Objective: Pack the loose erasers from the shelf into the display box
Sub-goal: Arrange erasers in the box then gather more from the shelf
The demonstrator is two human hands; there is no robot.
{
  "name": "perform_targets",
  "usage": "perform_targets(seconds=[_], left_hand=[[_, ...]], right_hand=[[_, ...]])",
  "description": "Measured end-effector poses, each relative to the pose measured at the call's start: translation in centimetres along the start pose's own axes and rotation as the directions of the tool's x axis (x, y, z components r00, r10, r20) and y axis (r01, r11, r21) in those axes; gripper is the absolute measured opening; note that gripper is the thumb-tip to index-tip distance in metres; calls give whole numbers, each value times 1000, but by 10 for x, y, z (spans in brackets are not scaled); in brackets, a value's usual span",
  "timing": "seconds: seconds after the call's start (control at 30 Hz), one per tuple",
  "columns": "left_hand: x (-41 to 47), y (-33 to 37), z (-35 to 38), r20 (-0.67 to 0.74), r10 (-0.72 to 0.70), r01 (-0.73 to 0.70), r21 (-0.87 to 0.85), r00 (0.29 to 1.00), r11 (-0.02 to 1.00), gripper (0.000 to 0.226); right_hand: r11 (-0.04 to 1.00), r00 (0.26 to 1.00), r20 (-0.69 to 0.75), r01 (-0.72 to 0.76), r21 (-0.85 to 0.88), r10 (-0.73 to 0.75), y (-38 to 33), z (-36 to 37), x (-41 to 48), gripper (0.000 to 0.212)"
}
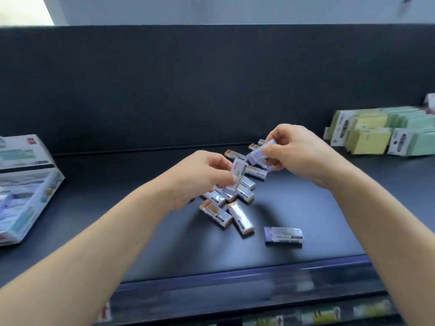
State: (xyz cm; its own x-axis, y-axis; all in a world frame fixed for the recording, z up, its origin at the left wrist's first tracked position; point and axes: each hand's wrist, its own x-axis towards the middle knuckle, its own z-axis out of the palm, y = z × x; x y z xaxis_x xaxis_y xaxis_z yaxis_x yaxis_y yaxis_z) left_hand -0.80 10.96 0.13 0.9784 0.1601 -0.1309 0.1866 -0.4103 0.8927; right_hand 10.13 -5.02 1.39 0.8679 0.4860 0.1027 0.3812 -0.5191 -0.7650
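Several loose erasers (pixel 226 208) in white, purple and brown sleeves lie in a heap on the dark shelf (pixel 306 208). One purple eraser (pixel 283 234) lies apart, nearer the front edge. My left hand (pixel 200 177) holds an upright white eraser (pixel 239 171) just above the heap. My right hand (pixel 294 151) pinches a purple eraser (pixel 256 154) close beside it. The display box (pixel 26 184) stands open at the far left of the shelf, with erasers inside.
Stacks of yellow and green packets (pixel 381 135) fill the right rear of the shelf. A dark back panel (pixel 188 90) rises behind the shelf. The shelf's front rail (pixel 235 276) runs below my arms, with blurred goods on a lower shelf.
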Motion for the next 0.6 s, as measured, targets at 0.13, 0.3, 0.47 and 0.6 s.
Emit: perform_targets(seconds=[0.13, 0.3, 0.47, 0.6], left_hand=[[-21, -20, -35, -153, -64, 28, -224, 986, 974, 16], [-56, -46, -81, -337, -109, 25, -245, 935, 969, 25], [-94, -78, -136, -491, -106, -13, -232, 864, 973, 19], [-123, -104, -187, -603, -148, -18, -260, 784, 965, 17]], right_hand=[[986, 984, 135, 98, 137, -117, -34, 35, 12, 9], [951, 946, 248, 135, 277, -207, -84, 83, 23, 18], [919, 907, 264, 241, 312, -328, -147, 148, 23, 22], [888, 854, 297, 333, 318, -427, -194, 200, 21, 17]])
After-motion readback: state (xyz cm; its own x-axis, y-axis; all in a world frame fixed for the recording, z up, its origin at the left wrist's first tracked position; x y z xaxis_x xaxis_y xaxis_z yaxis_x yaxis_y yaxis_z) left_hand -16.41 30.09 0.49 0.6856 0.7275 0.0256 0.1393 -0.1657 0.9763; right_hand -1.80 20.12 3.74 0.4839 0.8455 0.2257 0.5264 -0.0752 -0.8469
